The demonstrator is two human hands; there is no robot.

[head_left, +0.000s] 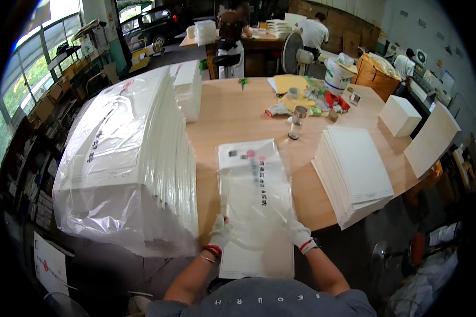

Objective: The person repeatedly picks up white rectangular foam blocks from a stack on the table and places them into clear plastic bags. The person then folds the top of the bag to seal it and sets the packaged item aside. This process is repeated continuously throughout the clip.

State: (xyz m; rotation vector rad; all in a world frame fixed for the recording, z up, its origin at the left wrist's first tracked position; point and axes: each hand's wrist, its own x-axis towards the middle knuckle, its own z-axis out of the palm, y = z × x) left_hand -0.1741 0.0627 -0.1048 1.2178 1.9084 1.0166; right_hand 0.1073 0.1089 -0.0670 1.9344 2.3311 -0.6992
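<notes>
In front of me a clear plastic bag [254, 198] with printed marks lies on the table, its near end reaching past the edge. A stack of white paper [256, 264] sticks out of the bag's near end toward my body. My left hand [220, 231], in a white glove with a red cuff, grips the left side near the bag's mouth. Opposite it, my right hand [300, 235], gloved the same way, closes on the right side. The fingertips of both hands are partly hidden at the edges.
Tall bagged paper stacks [143, 158] fill the table's left. A fanned paper pile [357, 164] lies right, with white blocks [400, 115] beyond. A glass jar [296, 124], green scissors [243, 82], gloves and a white bucket [337, 74] stand farther back. Other people work behind.
</notes>
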